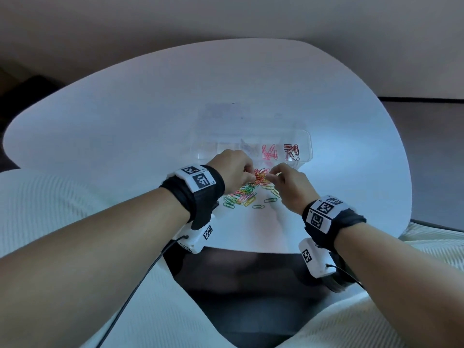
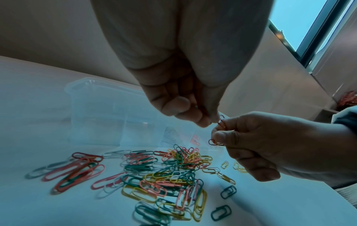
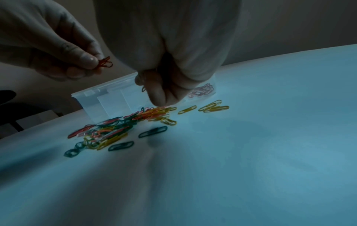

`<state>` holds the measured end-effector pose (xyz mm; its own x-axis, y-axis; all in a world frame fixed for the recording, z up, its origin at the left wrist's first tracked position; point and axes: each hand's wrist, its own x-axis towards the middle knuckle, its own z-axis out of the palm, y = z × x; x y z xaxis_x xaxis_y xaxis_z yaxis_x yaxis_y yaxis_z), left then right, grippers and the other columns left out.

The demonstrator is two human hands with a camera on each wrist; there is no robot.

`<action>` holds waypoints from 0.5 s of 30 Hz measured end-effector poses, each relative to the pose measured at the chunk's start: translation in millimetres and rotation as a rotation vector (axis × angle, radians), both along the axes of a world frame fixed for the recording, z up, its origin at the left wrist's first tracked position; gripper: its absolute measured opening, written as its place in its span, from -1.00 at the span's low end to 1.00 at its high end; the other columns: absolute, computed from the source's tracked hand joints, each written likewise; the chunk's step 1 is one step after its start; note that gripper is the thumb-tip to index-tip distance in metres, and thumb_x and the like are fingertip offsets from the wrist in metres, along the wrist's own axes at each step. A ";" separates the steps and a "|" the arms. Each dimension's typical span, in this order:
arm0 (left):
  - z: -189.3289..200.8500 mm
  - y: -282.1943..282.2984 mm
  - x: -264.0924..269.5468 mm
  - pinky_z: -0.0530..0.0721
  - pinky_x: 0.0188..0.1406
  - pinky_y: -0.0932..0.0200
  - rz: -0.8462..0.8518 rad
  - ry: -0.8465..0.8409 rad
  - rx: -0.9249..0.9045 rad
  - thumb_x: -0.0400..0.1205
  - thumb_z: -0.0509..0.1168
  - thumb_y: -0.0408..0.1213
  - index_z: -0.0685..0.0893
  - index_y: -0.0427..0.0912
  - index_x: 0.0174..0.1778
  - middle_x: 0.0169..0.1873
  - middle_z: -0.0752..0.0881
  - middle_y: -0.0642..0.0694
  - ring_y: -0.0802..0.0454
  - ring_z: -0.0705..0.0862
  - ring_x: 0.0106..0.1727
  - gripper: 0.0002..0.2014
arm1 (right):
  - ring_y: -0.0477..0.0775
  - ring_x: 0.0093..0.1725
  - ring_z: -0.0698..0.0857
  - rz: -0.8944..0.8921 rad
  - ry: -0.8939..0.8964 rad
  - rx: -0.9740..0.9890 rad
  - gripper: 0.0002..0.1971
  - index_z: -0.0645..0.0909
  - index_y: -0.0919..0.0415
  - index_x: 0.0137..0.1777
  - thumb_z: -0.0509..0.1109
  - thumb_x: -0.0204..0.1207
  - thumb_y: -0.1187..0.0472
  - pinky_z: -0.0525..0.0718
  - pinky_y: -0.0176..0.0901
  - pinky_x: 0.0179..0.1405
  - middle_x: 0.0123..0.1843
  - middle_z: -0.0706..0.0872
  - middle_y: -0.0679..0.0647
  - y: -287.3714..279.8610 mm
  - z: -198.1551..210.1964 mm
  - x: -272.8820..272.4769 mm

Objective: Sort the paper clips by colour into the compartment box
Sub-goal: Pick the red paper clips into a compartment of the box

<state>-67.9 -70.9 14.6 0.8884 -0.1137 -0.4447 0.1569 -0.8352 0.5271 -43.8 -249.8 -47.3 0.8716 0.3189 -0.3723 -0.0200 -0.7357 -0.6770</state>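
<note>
Together our two hands meet just above the loose pile of paper clips point(image 1: 247, 190), which lies on the white table point(image 1: 125, 126) right in front of the clear compartment box point(image 1: 303, 140). We take that box as our landmark. Our left hand point(image 1: 232, 169) hovers at the box's near wall, fingers curled, pinching a few dark red clips point(image 3: 104, 62) between thumb and fingertips; from the right wrist view we count two, perhaps three, tangled loops there, and we cannot be surer. Our right hand point(image 1: 292, 183) sits just beside the left, nearer us than the box, and it too pinches red clips point(image 2: 216, 142): the left wrist view shows one poking out under the thumb and another at the fingertips, where the two hands nearly touch.

Inside the box we count two filled compartments: one holds pink clips point(image 1: 270, 151), and the one next to it, at the box's right end, holds dark red clips point(image 1: 291, 150). Each heap is too jumbled for a count. The compartments left of them look clear, though our left hand hides part of them.

Nearer than the box, the pile mixes red, orange, pink, yellow, green and white clips, far too many and too overlapped to number. At its edge away from the box lie two separate green clips point(image 3: 152, 131), and to its right a small cluster of yellow clips point(image 3: 213, 106), about four.
</note>
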 end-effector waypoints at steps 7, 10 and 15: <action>-0.7 1.2 -0.1 0.67 -0.08 0.12 0.035 0.009 -0.017 0.62 0.37 -0.18 0.77 -0.16 -0.05 -0.22 0.78 -0.04 0.00 0.73 -0.13 -0.86 | -0.30 -0.48 0.54 0.055 0.087 0.049 -0.76 0.36 0.03 0.22 0.15 0.66 0.35 0.44 -0.22 -0.29 -0.31 0.68 -0.02 -5.1 4.7 -2.6; -1.2 1.5 -0.8 0.68 -0.07 0.10 0.038 0.015 -0.013 0.62 0.37 -0.17 0.77 -0.14 -0.06 -0.22 0.78 -0.03 0.00 0.73 -0.13 -0.87 | -0.20 -0.52 0.55 0.028 0.139 0.084 -0.70 0.35 -0.05 0.25 0.24 0.64 0.32 0.53 -0.20 -0.39 -0.21 0.79 -0.02 -7.3 13.1 -6.0; 0.2 0.7 -0.7 0.69 -0.06 0.09 0.045 0.014 -0.020 0.62 0.38 -0.17 0.78 -0.15 -0.05 -0.22 0.78 -0.03 0.01 0.74 -0.13 -0.85 | 0.06 -0.56 0.60 -0.034 0.176 0.155 -0.80 0.54 0.08 0.20 0.33 0.62 0.30 0.65 -0.18 -0.46 -0.20 0.83 0.02 -13.8 22.8 -6.5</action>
<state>-68.6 -70.2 14.8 0.8863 -0.0831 -0.4556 0.2016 -0.8164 0.5411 -50.2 -263.6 -24.4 0.8089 0.3556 -0.4683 -0.1704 -0.6205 -0.7655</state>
